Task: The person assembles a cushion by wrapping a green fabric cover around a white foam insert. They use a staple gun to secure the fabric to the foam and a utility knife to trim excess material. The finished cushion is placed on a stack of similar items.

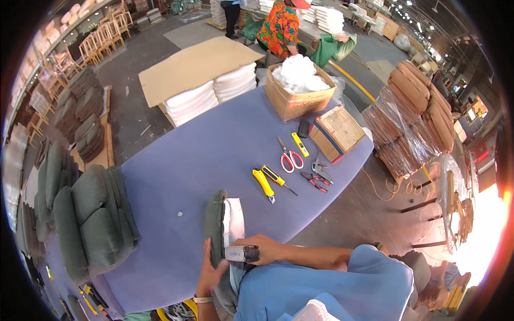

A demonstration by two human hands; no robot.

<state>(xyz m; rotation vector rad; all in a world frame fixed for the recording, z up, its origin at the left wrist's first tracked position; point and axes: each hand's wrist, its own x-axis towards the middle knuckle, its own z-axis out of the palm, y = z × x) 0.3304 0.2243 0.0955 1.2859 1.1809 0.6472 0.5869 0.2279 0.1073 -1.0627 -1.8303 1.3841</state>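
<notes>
A dark green cushion (214, 224) stands on its edge at the near side of the blue padded table, with a white strip of lining (233, 216) along its right side. My left hand (210, 273) grips the cushion's left side low down, partly blurred, a band round its wrist. My right hand (266, 249) is closed on a grey and black staple gun (242, 253). The gun's nose meets the cushion's edge by the white lining. Its handle is mostly hidden by my hand.
On the table (160, 176) lie red-handled scissors (289, 159), a yellow utility knife (263, 184), a screwdriver (278, 178), and pliers (315, 181). Behind them stand a wooden box (338, 132) and a carton of white stuffing (294, 104). Green cushions (96, 222) are stacked left. A co-worker (279, 29) is beyond.
</notes>
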